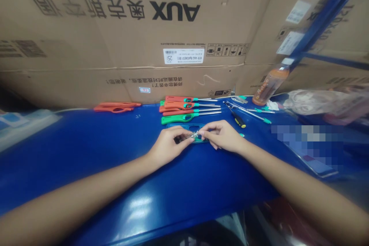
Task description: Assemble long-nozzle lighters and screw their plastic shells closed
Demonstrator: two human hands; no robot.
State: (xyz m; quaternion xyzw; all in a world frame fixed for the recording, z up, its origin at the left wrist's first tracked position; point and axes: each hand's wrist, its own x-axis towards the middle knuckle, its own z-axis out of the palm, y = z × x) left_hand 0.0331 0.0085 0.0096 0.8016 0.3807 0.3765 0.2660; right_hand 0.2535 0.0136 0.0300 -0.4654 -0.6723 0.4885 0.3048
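In my head view, the left hand pinches a small silvery part lying crosswise between both sets of fingertips. My right hand pinches its other end, equally near. Beneath the fingers sits a blue tray; just beyond, a green gas lighter.
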